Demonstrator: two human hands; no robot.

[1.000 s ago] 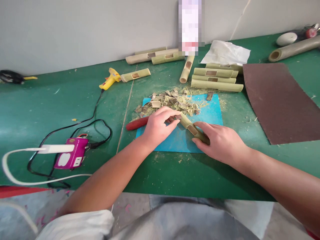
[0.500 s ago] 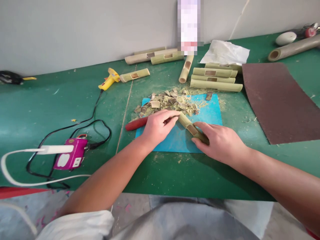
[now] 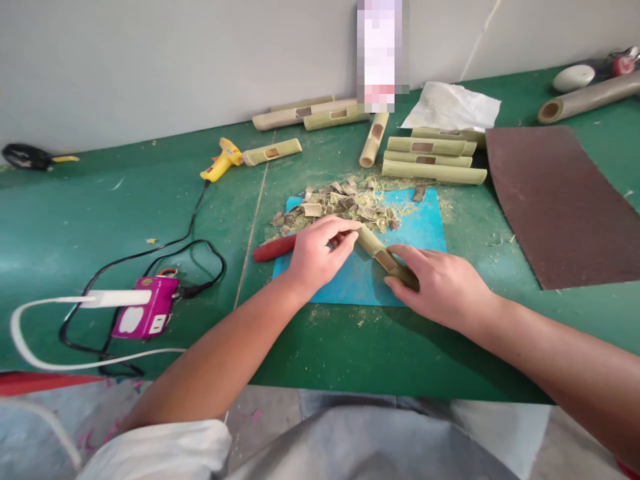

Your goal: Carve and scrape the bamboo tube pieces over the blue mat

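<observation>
A short bamboo tube [image 3: 373, 241] with a window cut in its side lies slantwise over a blue sheet [image 3: 345, 283]. My right hand [image 3: 440, 283] grips its near end, thumb and fingers on either side. At the far end my left hand [image 3: 323, 250] closes, with fingertips and thumb against the tube; whether something small is also pinched there is hidden. A red handle [image 3: 274, 248] sticks out left of my left hand, its other end covered by the hand. Just beyond lies a heap of bamboo chips and shavings [image 3: 340, 200].
More windowed bamboo tubes [image 3: 434, 172] lie behind, some under white paper [image 3: 450, 107]. Right is a brown sheet [image 3: 565, 207]. At left are a yellow glue gun [image 3: 223, 160] and a purple power adapter [image 3: 145, 310] with cables on the green table [image 3: 240, 360].
</observation>
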